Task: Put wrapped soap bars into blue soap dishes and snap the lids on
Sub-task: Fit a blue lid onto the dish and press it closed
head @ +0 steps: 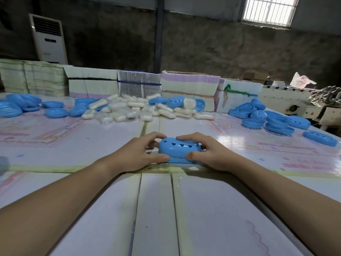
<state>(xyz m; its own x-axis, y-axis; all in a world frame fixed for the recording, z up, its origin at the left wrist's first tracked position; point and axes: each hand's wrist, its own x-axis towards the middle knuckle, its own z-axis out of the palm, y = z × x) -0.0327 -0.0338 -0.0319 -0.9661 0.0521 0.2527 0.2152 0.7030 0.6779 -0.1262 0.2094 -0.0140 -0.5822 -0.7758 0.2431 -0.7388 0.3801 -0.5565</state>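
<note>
Broadly, the room is a dim workshop with a rough dark wall [203, 43], a barred window [268, 10] at the upper right and a tall white air conditioner [48, 37] at the left. Below them, bundles of flat printed card [92, 82] stand in a row along the far edge of the table [156, 209], whose top is covered in glossy pale printed sheets joined by yellowish tape. On that top lie heaps of blue lids and dish halves, one heap at the far left [22, 105] and one at the right [267, 117], with a pile of wrapped soap bars [132, 109] between them. Near the table's middle sits the soap dish [178, 150] in hand, its lid pierced with three hearts and resting over the base; whether a bar is inside cannot be seen. The left hand [136, 154] grips its left end and the right hand [208, 154] its right end, fingers curled over the top and thumbs against the near lower rim. The step looks like the snap itself. It would go best with the lid squared over the base first, then even downward pressure at both ends together, thumbs bracing the rim, so one side does not pop up or pinch the wrapper.
</note>
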